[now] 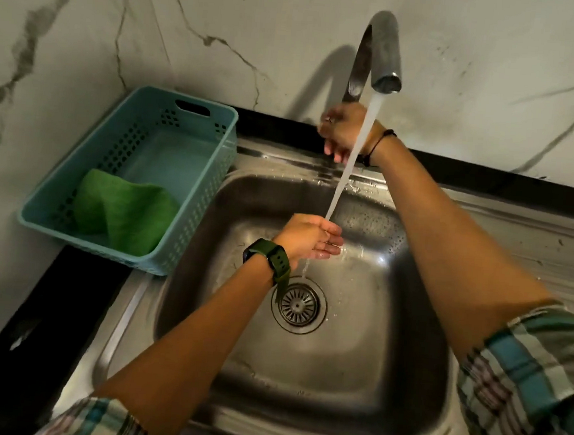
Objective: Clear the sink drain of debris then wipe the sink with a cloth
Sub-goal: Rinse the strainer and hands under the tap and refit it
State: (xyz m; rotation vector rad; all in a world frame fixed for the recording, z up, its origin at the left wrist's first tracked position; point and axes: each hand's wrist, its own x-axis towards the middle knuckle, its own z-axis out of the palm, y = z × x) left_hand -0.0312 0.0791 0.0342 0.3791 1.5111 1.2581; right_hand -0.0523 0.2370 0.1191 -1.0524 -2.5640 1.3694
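Water runs from the curved steel tap [383, 49] into the steel sink [365, 343]. My left hand [311, 238] is held flat and palm-up under the stream, above the round drain strainer [298, 304], holding nothing. My right hand [345, 131] grips the tap's base at the back of the sink; what its fingers close on is hidden by the hand. A green cloth [124, 213] lies crumpled in the teal plastic basket [187, 244] left of the sink.
The basket stands on the black counter [40, 318] against the marble wall [156, 28]. A ridged steel drainboard [534, 237] extends to the right of the sink. Water droplets lie on the sink's back rim.
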